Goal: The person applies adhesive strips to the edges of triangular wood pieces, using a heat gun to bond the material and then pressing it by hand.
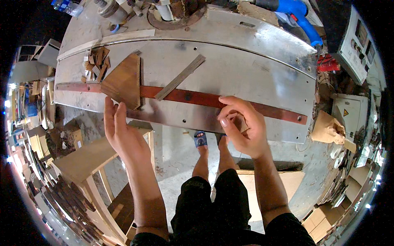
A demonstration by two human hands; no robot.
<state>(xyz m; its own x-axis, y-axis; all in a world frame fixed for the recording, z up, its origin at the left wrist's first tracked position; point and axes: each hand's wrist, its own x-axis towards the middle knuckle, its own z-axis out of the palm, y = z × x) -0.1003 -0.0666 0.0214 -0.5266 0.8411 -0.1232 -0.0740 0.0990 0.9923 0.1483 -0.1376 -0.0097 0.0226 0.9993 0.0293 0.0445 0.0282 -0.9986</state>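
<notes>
A brown wooden board with angled corners [125, 80] lies across a long red strip [180, 94] on the metal table. My left hand [127, 137] is at the table's front edge, just below this board. Its fingers are stretched out, with the tips at or close to the board's lower edge; contact is unclear. Over the front edge, right of the middle, my right hand [248, 129] hovers by the red strip with loosely bent fingers, thumb and index apart. I see nothing held in it. Between the hands, a thin grey wooden strip [180, 78] lies slanted across the red one.
Small wood offcuts [98, 61] are heaped left of the board. Behind the metal tabletop [254, 61] stand machine parts and a blue power tool [297, 16]. A control box [357, 47] is at the right. A wooden frame stand [88, 160] stands below my left arm.
</notes>
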